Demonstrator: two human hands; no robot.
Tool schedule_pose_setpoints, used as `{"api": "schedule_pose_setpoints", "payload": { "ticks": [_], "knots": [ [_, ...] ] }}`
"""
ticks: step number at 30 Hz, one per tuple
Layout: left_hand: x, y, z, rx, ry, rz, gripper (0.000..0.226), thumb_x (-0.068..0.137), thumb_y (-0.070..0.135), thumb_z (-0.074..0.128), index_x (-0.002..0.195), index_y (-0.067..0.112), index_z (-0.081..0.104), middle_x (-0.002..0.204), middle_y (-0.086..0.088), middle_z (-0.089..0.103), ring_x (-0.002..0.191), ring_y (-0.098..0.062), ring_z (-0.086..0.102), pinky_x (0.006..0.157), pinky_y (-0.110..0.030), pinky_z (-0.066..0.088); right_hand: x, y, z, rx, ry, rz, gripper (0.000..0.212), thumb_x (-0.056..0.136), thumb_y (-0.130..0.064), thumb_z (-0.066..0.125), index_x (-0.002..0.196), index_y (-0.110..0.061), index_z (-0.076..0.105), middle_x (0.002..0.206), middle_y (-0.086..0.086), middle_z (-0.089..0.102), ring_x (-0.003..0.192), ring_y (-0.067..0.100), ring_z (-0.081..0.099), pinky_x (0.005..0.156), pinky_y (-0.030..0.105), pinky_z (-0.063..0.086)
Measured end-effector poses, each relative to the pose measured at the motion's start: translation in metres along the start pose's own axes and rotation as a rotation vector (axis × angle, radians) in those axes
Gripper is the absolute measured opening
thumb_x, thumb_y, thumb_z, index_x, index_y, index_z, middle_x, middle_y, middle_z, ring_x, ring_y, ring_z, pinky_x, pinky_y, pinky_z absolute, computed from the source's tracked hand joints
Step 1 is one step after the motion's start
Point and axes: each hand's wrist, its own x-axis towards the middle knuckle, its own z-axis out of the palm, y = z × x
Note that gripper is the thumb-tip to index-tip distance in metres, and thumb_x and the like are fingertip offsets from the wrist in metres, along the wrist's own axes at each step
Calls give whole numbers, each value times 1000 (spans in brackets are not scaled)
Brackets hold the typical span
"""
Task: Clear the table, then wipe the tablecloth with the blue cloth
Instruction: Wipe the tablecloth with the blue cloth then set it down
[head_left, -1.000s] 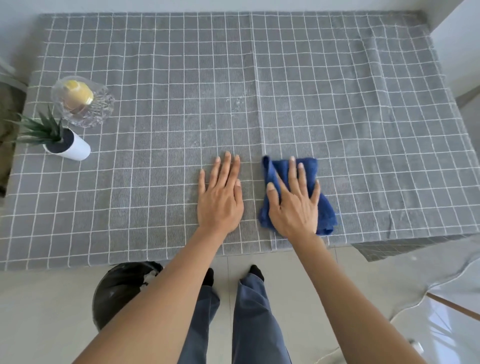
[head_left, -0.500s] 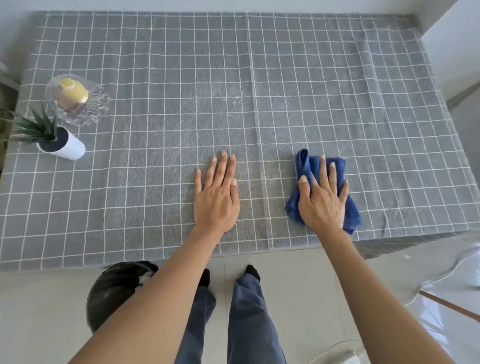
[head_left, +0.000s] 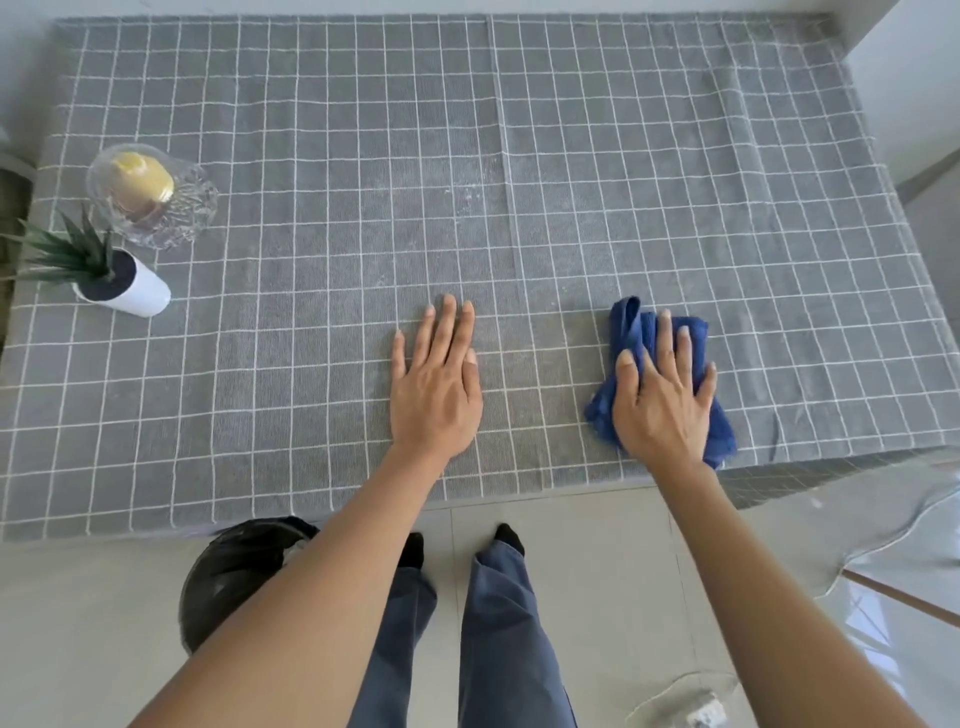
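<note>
Grey tablecloth was being wiped: right hand pressed flat on blue cloth, left hand flat, holding nothing; next, probably the far side

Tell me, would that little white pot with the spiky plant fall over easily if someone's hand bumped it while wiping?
Probably, yes. The white pot looks narrow and taller than wide, with the spiky plant spreading out beyond its rim, so it seems top-heavy. It stands on soft tablecloth, which may steady it less. Being round, it might roll once down.
</note>
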Motion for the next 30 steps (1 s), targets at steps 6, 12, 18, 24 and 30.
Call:
{"api": "schedule_pose_setpoints", "payload": {
  "ticks": [6, 12, 18, 24, 30],
  "knots": [
    [0, 0, 2, 13, 1, -4, 55, 100, 35, 4, 153, 26, -5, 160, 6, -9, 148, -12, -10, 119, -43, -10, -10, -20, 0, 2, -33, -61, 62, 93, -50, 4, 151, -30, 15, 160, -11, -6, 146, 10, -9, 117, 48, -5],
    [-1, -1, 3, -1, 31, 8, 53, 102, 34, 13, 154, 25, 5, 161, 7, 1, 148, -12, -3, 120, -43, -4, -43, -54, 17, -44, -80, -355, 53, 98, -49, 12, 149, -36, 17, 160, -9, 3, 147, 13, -2, 116, 50, 0],
    [0, -2, 3, -6, 12, 13, 53, 102, 34, 9, 154, 26, 1, 161, 7, -4, 148, -11, -8, 120, -44, -5, -19, -13, 5, -43, -5, -88, 55, 98, -47, 10, 150, -32, 13, 160, -10, -1, 147, 12, -4, 117, 50, -2],
    [-1, -3, 4, 2, 4, 10, 54, 102, 34, 11, 153, 25, -4, 160, 5, -8, 148, -13, -9, 120, -46, -4, -10, -1, -2, 23, -7, 36, 59, 97, -47, 8, 151, -25, 15, 160, -7, -6, 146, 11, -10, 117, 47, -7],
    [-1, -1, 4, 6, 1, 8, 55, 101, 35, 7, 154, 25, -2, 161, 6, -6, 148, -13, -7, 120, -46, -3, -44, -28, 8, -22, -82, -291, 55, 96, -51, 9, 149, -37, 16, 156, -16, -9, 143, 3, -13, 117, 46, -4]
  ]
}}
